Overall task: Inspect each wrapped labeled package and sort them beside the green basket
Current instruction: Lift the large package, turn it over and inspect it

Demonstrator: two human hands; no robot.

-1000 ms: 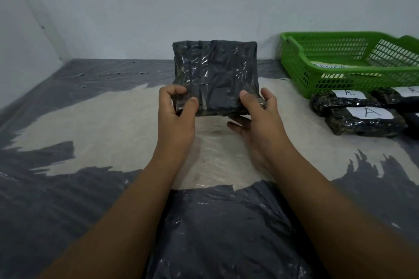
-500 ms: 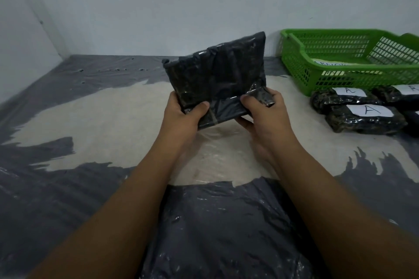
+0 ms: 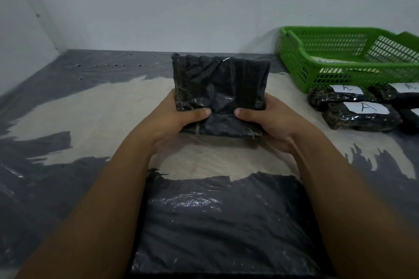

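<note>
I hold a black plastic-wrapped package (image 3: 221,88) upright in front of me, level, above the floor. My left hand (image 3: 181,118) grips its lower left corner and my right hand (image 3: 267,122) grips its lower right corner, both thumbs pressed on the near face. No label shows on the side facing me. The green basket (image 3: 340,75) stands at the far right against the wall. Beside its near wall lie several wrapped packages, two of them (image 3: 360,116) (image 3: 340,95) with white labels marked "A".
A large black plastic-wrapped bundle (image 3: 226,222) lies close to me between my forearms. The floor is covered with grey plastic sheeting (image 3: 56,120) with a pale patch in the middle. White walls close off the back and left. A white sheet lies inside the basket.
The package was tilted with its right corner raised half a second ago; now it is level again and lower, and both hands have shifted to its bottom corners.
</note>
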